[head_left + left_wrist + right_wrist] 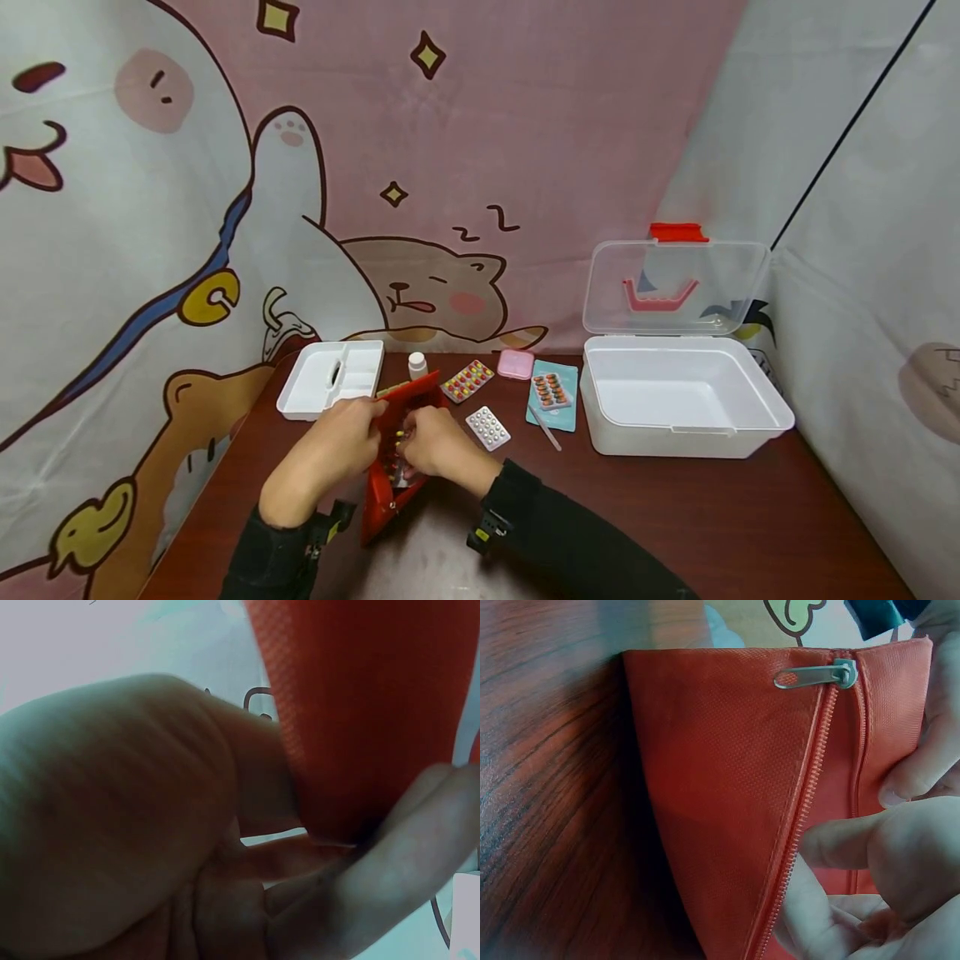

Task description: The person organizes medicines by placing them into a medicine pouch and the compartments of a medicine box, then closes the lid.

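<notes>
A red zippered pouch (378, 500) stands on the table with its mouth spread apart. My left hand (341, 442) grips one side of it, thumb and fingers around the red fabric (375, 712) in the left wrist view. My right hand (438, 446) reaches into the opening, its fingertips hidden inside. Small shiny items, apparently pill packs (397, 471), show within the pouch under that hand. In the right wrist view the open zipper (802, 817) and its metal pull (814, 676) are visible, with the right fingers (840, 844) between the two sides.
Behind the pouch are an open white case (303, 383), a white bottle (417, 365) and blister packs (487, 428). Further right lie a pink box (515, 364), a teal packet (567, 417) with a blister pack and a white stick (545, 429), then an open white bin (675, 442).
</notes>
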{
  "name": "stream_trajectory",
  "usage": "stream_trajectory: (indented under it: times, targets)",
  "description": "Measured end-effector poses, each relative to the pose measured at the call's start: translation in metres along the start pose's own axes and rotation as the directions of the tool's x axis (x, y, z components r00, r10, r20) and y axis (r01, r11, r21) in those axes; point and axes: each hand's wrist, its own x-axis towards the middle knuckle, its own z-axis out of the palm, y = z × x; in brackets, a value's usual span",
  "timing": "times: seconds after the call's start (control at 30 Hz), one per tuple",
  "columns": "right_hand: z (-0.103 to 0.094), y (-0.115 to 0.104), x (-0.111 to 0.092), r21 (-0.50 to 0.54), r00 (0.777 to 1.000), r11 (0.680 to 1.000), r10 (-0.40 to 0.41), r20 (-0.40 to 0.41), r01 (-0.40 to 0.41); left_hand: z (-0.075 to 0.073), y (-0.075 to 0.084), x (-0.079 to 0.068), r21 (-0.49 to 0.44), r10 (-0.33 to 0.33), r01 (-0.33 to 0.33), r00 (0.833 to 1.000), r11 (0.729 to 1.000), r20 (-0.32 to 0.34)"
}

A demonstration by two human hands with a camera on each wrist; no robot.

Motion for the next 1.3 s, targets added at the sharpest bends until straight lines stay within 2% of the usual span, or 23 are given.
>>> stream_trajectory:
  times: [0.1, 0.47, 0.6, 0.67, 0.77, 0.87, 1.07, 1.3]
  targets:
    - [0.0, 0.0, -0.001, -0.009, 1.0, 1.0, -0.006, -0.011, 0.006, 0.0, 0.0, -0.001, 0.008, 0.016, -0.016, 1.0, 1.0, -0.012]
    - [-0.015, 0.002, -0.006, 0.106, 1.0, 0.994, 0.006, -0.022, -0.003, -0.001, 0.0, -0.002, 0.007, -0.022, 0.022, 1.0, 1.0, 0.008]
    - [-0.022, 0.004, -0.008, 0.158, 0.999, 0.987, -0.017, -0.033, 0.022, -0.001, 0.0, -0.002, 0.015, -0.023, 0.023, 1.0, 1.0, 0.002]
    - [-0.027, 0.006, -0.008, 0.149, 0.998, 0.988, -0.037, -0.056, 0.045, -0.001, 0.001, -0.002, 0.012, -0.028, 0.028, 1.0, 1.0, 0.004]
    - [-0.035, 0.01, -0.011, 0.079, 0.992, 0.994, -0.068, -0.104, 0.077, -0.001, 0.001, -0.002, -0.017, -0.05, 0.05, 0.998, 0.999, 0.023]
    - [-0.044, 0.015, -0.012, -0.048, 0.979, 0.993, -0.113, -0.169, 0.107, -0.001, 0.002, -0.001, -0.022, -0.057, 0.058, 0.998, 0.998, 0.029]
    - [-0.058, 0.027, -0.009, -0.293, 0.939, 0.951, -0.183, -0.29, 0.095, 0.0, 0.002, -0.001, 0.014, -0.051, 0.051, 0.999, 0.999, 0.02]
    - [-0.069, 0.051, -0.002, -0.402, 0.913, 0.914, -0.199, -0.356, 0.042, 0.0, 0.004, -0.002, -0.022, -0.079, 0.08, 0.996, 0.997, 0.041]
